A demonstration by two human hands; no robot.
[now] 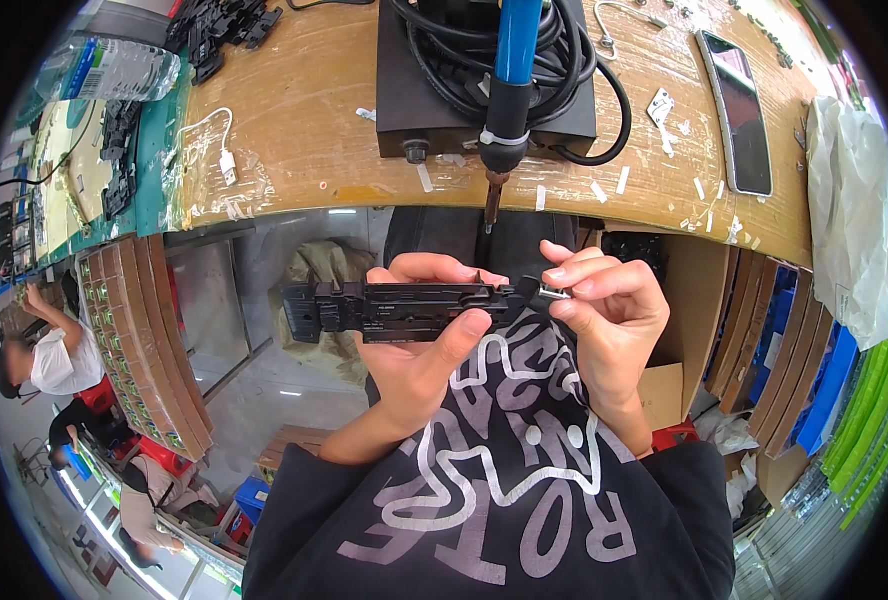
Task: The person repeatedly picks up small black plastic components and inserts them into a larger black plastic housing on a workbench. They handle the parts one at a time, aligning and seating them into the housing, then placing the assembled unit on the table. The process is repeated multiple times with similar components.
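Note:
A long black plastic device housing (404,312) lies level in front of my chest. My left hand (426,350) is closed around its middle, with the thumb along the near side and fingers behind. At the housing's right end, my right hand (609,310) pinches a small silver metal connector (554,293) between thumb and fingertips. The connector meets or nearly meets the housing's dark tip; I cannot tell which. Just beyond the hands, a blue-handled soldering iron (515,60) hangs tip down over the table edge.
A black box (404,100) with coiled cable stands on the tabletop (294,130). A phone (739,115) lies right, beside a plastic bag (849,200). A white USB cable (227,165) and black parts (214,35) lie left. Stacked cardboard trays (144,340) flank me. Other people work far left.

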